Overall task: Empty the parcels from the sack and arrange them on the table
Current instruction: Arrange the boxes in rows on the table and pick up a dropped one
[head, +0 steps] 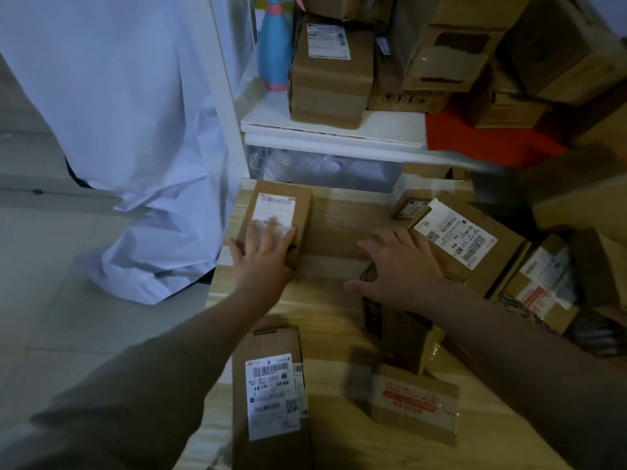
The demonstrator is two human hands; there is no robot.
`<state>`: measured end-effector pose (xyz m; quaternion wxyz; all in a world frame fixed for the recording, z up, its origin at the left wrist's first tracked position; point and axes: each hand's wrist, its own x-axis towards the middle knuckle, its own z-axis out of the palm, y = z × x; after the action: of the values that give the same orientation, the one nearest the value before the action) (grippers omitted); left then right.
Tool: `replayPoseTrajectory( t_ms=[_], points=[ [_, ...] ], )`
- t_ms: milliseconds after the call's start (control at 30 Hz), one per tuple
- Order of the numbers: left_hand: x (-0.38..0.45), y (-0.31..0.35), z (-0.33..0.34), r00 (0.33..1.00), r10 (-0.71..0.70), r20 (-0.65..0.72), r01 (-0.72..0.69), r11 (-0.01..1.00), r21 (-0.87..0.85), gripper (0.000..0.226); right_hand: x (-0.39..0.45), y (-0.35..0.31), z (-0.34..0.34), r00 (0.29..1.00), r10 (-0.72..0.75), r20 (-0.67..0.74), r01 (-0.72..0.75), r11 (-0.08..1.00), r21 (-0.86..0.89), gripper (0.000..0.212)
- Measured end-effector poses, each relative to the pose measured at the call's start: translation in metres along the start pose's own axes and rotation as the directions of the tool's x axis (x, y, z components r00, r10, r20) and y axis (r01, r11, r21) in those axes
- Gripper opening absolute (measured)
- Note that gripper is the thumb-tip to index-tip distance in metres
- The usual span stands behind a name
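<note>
A big white sack [135,137] stands on the floor left of the wooden table [336,218]. My left hand [263,252] lies flat with spread fingers on a brown labelled parcel [298,201] at the table's far left corner. My right hand [403,269] rests with straight spread fingers on a dark box [397,320], beside a large labelled parcel [475,245]. Two more parcels lie nearer me: a long one marked 46 [271,395] and a small one with red print [414,401].
White shelves [332,130] behind the table carry stacked cardboard boxes [329,72] and a blue and pink bottle [274,45]. More parcels [543,286] crowd the table's right side. Grey tiled floor [51,300] lies to the left.
</note>
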<state>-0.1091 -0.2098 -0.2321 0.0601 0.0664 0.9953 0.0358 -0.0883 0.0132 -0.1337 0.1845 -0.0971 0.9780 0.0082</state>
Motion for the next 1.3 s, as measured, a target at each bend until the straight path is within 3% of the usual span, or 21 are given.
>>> replayPoseTrajectory(
  t_ms=[133,200,267,333,400,533,600,733,833,933,1000,1067,1167,1300],
  points=[
    [0.028,-0.007,-0.009,0.996,-0.054,0.066,0.053,0.998,0.024,0.084,-0.002,0.0,-0.002,1.0,0.012,0.013,-0.012,1.0,0.018,0.085],
    [0.029,0.001,-0.007,0.999,-0.052,-0.014,0.052,0.998,-0.046,0.088,-0.003,0.001,-0.003,1.0,0.009,0.009,-0.009,1.0,0.03,0.085],
    [0.018,0.016,-0.005,0.991,0.009,-0.13,-0.042,0.966,-0.254,0.101,-0.005,0.002,-0.003,1.0,-0.005,-0.013,0.005,0.999,0.047,0.086],
    [-0.002,0.037,-0.008,0.978,0.174,-0.112,-0.207,0.835,-0.51,0.116,-0.008,0.005,-0.004,0.999,-0.008,-0.039,0.011,0.997,0.081,0.088],
    [-0.02,0.058,-0.013,0.949,0.316,-0.016,-0.246,0.704,-0.666,0.131,-0.014,0.011,-0.006,0.998,0.0,-0.056,0.006,0.995,0.101,0.091],
    [-0.033,0.085,-0.025,0.929,0.301,0.215,0.058,0.454,-0.889,0.132,-0.028,0.03,-0.008,0.999,0.023,-0.032,-0.019,0.994,0.105,0.11],
    [-0.037,0.094,-0.025,0.912,0.326,0.25,0.112,0.388,-0.915,0.124,-0.038,0.04,-0.008,0.999,0.038,0.009,-0.039,0.995,0.096,0.119],
    [-0.054,0.108,-0.021,0.921,0.294,0.255,0.134,0.375,-0.917,0.148,-0.054,0.049,-0.008,0.998,0.057,0.016,-0.058,0.991,0.118,0.119],
    [-0.072,0.13,-0.029,0.965,0.176,0.193,0.099,0.437,-0.894,0.153,-0.056,0.051,-0.004,0.992,0.104,-0.07,-0.08,0.956,0.281,0.09],
    [-0.085,0.155,-0.036,0.996,0.06,0.065,0.025,0.506,-0.862,0.146,-0.054,0.056,0.002,0.984,0.119,-0.133,-0.024,0.827,0.561,0.048],
    [-0.085,0.162,-0.042,1.0,-0.013,0.025,0.029,0.536,-0.844,0.132,-0.055,0.063,0.006,0.984,0.103,-0.144,0.011,0.773,0.634,0.038],
    [-0.079,0.156,-0.048,0.99,-0.124,0.062,0.118,0.512,-0.851,0.118,-0.057,0.073,0.012,0.979,0.109,-0.171,0.022,0.78,0.626,0.037],
    [-0.073,0.127,-0.055,0.936,-0.261,0.236,0.314,0.318,-0.895,0.104,-0.059,0.086,0.02,0.977,0.119,-0.178,0.0,0.831,0.557,0.035],
    [-0.081,0.091,-0.067,0.789,-0.297,0.538,0.52,-0.144,-0.842,0.054,-0.06,0.085,0.022,0.981,0.073,-0.178,0.013,0.898,0.44,0.043]
  ],
)
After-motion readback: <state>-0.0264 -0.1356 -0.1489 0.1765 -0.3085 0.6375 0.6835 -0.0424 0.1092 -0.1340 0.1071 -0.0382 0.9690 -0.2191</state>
